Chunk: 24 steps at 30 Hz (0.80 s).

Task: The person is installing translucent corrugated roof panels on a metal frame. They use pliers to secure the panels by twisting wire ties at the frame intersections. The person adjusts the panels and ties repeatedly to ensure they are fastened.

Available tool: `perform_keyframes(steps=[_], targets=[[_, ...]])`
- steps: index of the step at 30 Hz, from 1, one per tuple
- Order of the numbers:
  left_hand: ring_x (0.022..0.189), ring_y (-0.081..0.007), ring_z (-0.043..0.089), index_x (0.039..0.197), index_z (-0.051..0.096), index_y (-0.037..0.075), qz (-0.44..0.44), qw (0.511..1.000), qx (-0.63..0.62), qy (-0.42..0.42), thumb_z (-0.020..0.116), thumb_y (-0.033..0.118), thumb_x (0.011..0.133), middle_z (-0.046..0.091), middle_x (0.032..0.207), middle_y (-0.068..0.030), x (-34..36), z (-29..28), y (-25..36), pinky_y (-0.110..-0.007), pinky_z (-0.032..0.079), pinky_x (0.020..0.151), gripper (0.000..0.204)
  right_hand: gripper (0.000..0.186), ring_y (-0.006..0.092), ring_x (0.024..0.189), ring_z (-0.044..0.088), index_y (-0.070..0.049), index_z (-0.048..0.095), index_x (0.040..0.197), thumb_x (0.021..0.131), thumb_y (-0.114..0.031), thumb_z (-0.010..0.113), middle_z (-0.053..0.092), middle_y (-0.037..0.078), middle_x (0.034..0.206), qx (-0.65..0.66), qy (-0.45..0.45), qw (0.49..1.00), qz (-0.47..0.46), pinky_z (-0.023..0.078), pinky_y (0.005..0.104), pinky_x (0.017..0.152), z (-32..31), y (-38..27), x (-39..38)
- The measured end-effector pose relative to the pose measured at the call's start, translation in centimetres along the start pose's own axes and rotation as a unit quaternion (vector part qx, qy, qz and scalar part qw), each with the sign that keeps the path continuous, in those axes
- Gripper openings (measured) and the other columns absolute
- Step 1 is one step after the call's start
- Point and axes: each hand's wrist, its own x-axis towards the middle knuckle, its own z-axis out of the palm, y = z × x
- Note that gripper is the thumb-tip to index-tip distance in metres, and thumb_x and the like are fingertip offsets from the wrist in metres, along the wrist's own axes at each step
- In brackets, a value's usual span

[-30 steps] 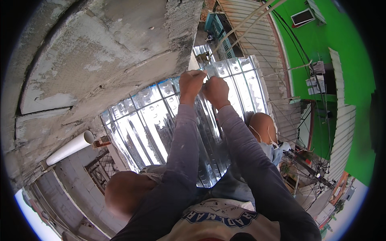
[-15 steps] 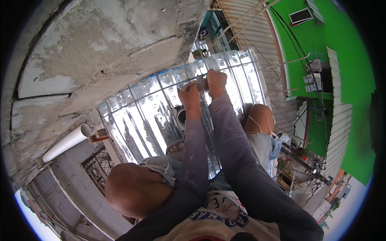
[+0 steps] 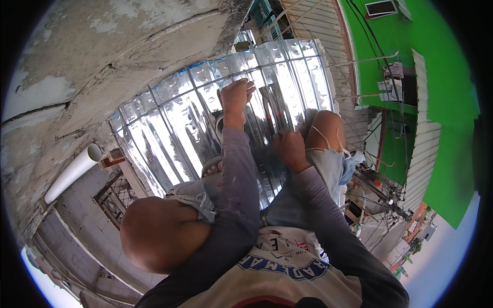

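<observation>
Shiny wavy sheet lies under both hands, beside a rough gray wall, with thin bars over it. The left hand curls near a bar; the right hand bunches up near the right knee. I cannot tell if either grips anything.

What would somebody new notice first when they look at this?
Probably the shiny, silvery ridged sheet in the middle, with the person's left hand and right hand in front of it. Next might come the bright green wall along the right side. A white pipe also stands out at left, beside rough concrete.
</observation>
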Motion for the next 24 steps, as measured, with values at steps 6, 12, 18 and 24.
perform_keyframes(steps=[6,12,18,24], targets=[[0.087,-0.0261,0.075,0.086,0.073,0.006,0.231,0.838,0.485,-0.097,0.071,0.008,0.086,0.072,0.085,-0.01,6.4,-3.4,-6.1,-0.039,0.059,0.074,0.003,0.033,0.0482,0.084,0.074,0.007,0.072,0.107,0.087,-0.02,0.07,0.074,0.032,0.095,-0.057,-0.128,0.99,-0.018,0.061,0.0525,0.075,2.9,-5.4,1.3],[0.069,-0.0319,0.071,0.077,0.072,-0.008,0.155,0.943,0.294,-0.019,0.056,0.015,0.083,0.073,0.078,-0.0253,3.5,1.2,-9.8,-0.047,0.053,0.065,0.029,0.061,0.0501,0.098,0.072,0.007,0.046,0.14,0.088,-0.013,0.071,0.068,0.035,0.119,-0.007,-0.006,1.0,0.009,0.059,0.0539,0.081,6.0,-3.2,-0.6],[0.086,-0.0429,0.075,0.085,0.072,-0.012,0.198,0.867,0.45,-0.08,0.059,0.019,0.083,0.073,0.086,-0.0314,6.7,-0.5,-11.0,-0.048,0.059,0.075,0.033,0.044,0.0522,0.095,0.07,0.001,0.059,0.128,0.087,-0.01,0.07,0.073,0.032,0.104,0.074,-0.052,0.992,0.085,0.055,0.0589,0.083,5.8,-2.7,1.1],[0.107,-0.0478,0.073,0.102,0.071,-0.016,0.031,0.94,0.34,0.007,0.065,0.022,0.082,0.073,0.108,-0.0369,2.3,2.5,-8.6,-0.05,0.056,0.093,0.043,0.035,0.0469,0.089,0.073,0.001,0.066,0.121,0.088,-0.01,0.071,0.076,0.024,0.097,0.217,-0.028,0.976,0.011,0.056,0.0537,0.08,6.4,0.0,1.4]])
